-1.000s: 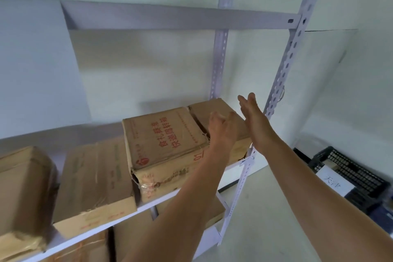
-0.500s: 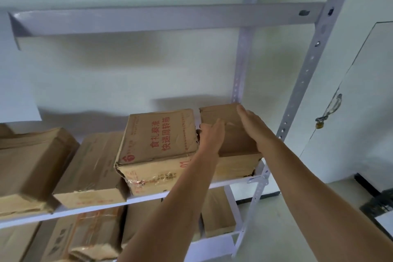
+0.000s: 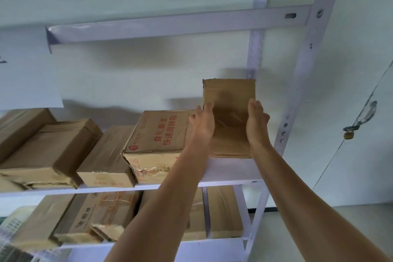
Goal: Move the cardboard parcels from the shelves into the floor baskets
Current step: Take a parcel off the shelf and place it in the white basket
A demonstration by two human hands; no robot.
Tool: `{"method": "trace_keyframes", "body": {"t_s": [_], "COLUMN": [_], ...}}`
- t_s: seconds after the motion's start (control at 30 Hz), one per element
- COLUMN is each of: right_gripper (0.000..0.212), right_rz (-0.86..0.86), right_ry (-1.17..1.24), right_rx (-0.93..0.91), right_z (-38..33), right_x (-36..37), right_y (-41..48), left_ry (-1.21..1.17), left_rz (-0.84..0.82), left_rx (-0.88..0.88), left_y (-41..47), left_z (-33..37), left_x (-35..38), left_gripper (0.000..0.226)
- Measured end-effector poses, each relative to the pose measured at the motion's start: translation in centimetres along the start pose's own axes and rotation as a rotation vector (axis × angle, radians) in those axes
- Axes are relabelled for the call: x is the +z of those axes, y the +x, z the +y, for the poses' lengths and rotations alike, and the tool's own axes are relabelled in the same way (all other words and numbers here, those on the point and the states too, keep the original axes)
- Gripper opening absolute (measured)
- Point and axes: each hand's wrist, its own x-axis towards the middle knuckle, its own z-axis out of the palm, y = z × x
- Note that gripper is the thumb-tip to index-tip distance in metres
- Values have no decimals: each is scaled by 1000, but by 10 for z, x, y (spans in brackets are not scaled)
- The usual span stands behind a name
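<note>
A plain brown cardboard parcel is tilted up on its near edge at the right end of the middle shelf. My left hand grips its left side and my right hand grips its right side, fingers curled over the edges. Just to its left lies a larger parcel with red print. More parcels fill the left part of the same shelf. No floor basket can be made out clearly in this view.
The white metal rack has an upright post close to my right hand and a crossbar above. The lower shelf holds several more parcels. A white door with a padlock is at the right. Bare floor lies below right.
Both hands closed on the rightmost parcel and tipped it up on edge, its far end rising off the shelf. My view swung left and up; the black basket left the frame.
</note>
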Motion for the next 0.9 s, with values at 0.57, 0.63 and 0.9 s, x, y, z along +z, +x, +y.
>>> {"method": "trace_keyframes", "body": {"t_s": [0.57, 0.63, 0.9], "right_gripper": [92, 92, 93], "right_rz": [32, 22, -4], "right_ry": [311, 303, 406], "right_rx": [321, 330, 251], "right_z": [3, 0, -1], "right_x": [-5, -5, -11], "right_y": [-17, -18, -20], "left_ry": [-267, -270, -416], "left_rz": [-124, -159, -173], "left_rx": [-142, -109, -135], "left_y": [-1, 0, 2], "left_z": [-5, -6, -9], "left_x": [-23, -24, -28], "left_gripper": [94, 92, 76]}}
